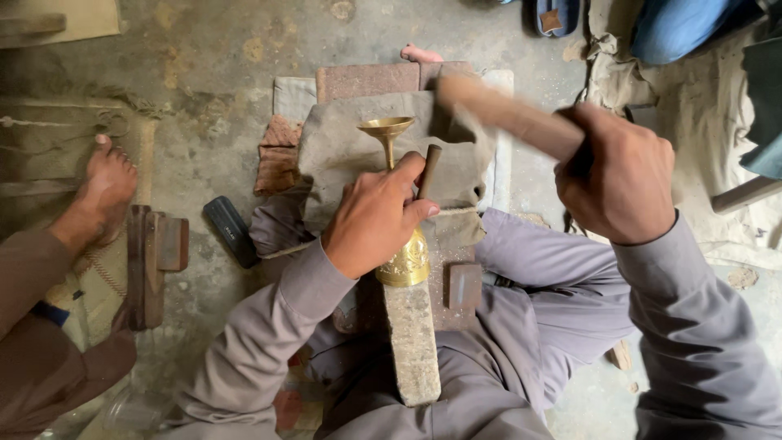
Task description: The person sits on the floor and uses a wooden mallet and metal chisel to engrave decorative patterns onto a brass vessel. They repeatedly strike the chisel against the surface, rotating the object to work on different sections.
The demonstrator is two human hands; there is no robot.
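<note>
A brass goblet-shaped piece (405,259) lies along a long stone block (413,342) between my knees, its small cup end (386,126) pointing away from me. My left hand (375,218) rests on the brass piece and grips a short dark punch (429,169) upright against it. Raised to the right of the punch, my right hand (617,178) is closed on a wooden mallet (505,114), which is blurred with motion.
Folded grey cloth (342,147) and a brick (366,80) lie under the far end of the work. A small dark block (464,285) sits by the stone, a black oblong object (230,231) on the floor left. Another person's bare foot (106,183) and sleeve (49,342) are at left.
</note>
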